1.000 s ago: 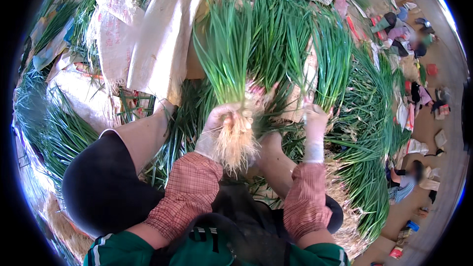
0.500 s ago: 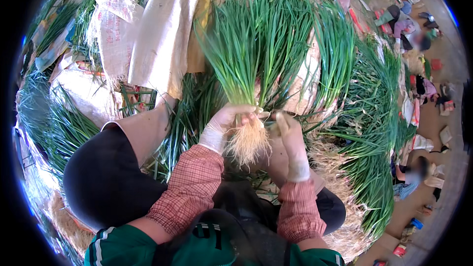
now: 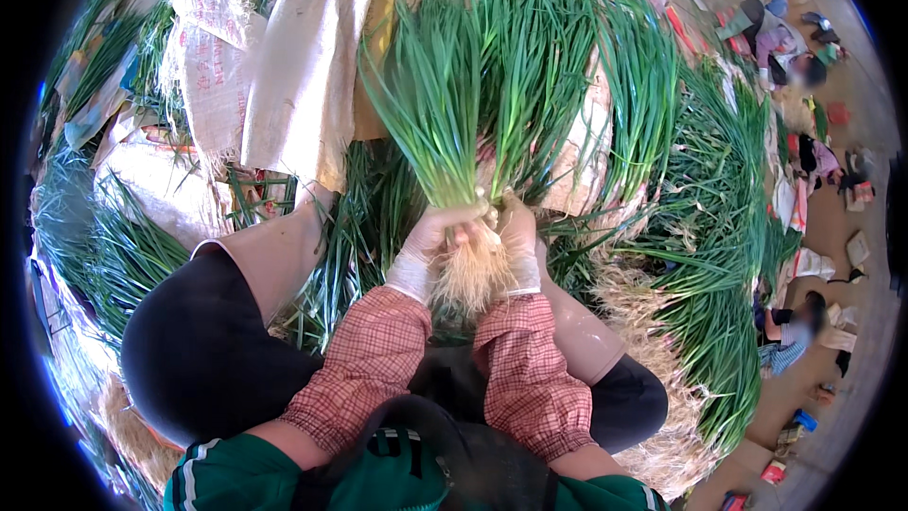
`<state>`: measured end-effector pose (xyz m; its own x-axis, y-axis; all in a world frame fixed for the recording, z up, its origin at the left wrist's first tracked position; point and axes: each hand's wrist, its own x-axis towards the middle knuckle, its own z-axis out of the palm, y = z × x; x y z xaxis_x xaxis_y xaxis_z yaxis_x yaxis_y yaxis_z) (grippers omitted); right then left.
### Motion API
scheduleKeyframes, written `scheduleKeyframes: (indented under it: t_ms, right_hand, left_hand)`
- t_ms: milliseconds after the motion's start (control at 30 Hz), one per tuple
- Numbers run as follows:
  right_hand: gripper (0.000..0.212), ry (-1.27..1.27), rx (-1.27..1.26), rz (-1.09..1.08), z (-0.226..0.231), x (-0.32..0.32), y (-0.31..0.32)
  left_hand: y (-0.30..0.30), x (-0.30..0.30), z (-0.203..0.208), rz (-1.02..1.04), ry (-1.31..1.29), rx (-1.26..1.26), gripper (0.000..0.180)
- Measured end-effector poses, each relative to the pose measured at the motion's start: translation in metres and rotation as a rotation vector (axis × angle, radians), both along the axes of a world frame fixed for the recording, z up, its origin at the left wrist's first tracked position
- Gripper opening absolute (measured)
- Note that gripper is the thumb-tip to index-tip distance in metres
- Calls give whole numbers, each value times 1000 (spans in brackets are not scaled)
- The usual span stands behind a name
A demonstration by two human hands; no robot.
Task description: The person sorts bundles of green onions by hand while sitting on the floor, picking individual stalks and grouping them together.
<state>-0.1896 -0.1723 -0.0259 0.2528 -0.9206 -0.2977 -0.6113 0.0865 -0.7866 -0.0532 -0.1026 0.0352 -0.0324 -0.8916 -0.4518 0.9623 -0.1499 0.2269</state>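
A bunch of green onions (image 3: 440,123) stands before me with its leaves pointing away and its pale, stringy roots (image 3: 471,274) hanging toward me. My left hand (image 3: 443,235), in a thin whitish glove, is wrapped around the white stalk ends just above the roots. Pressed against the same bunch from the other side is my right hand (image 3: 515,235), gloved too, its fingers curled at the stalks. Some of its fingers are hidden behind the stalks and roots. More green onions (image 3: 534,85) lie just beyond, over a pale woven sack (image 3: 582,156).
Whitish woven sacks (image 3: 298,66) lie at the far left. A long heap of green onions (image 3: 719,255), roots toward me, runs along my right. Loose green onions (image 3: 142,237) lie left of my knee. Several people sit along a floor (image 3: 757,416) at the far right.
My right hand has moved left and closed in on the bunch; before, it was apart from it, with its fingers raised. The bunch in my left hand has shifted slightly left.
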Motion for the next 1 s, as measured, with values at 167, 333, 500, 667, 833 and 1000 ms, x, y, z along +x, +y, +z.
scheduleKeyframes:
  t_ms: [167, 333, 500, 667, 833, 1000]
  right_hand:
    - [10, -832, 394, -475, -21, -18, -16]
    - [12, -1143, 573, -578, 49, -3, -28]
    - [27, -160, -254, 346, 60, 17, -37]
    - [34, -1076, 711, -273, 80, 42, -19]
    - [34, -1036, 547, -129, 79, 50, -14]
    - [27, -176, -168, 308, 61, 34, -13]
  left_hand:
    - [8, 0, -3, -103, 177, -116, 32]
    - [9, 20, 1, 2, 411, -317, 46]
    - [11, 12, 12, 15, 569, -223, 37]
    - [18, 38, 40, -34, 201, 49, 21]
    - [19, 37, 23, -95, 206, -3, 24]
    - [17, 26, 29, 53, 243, 41, 29]
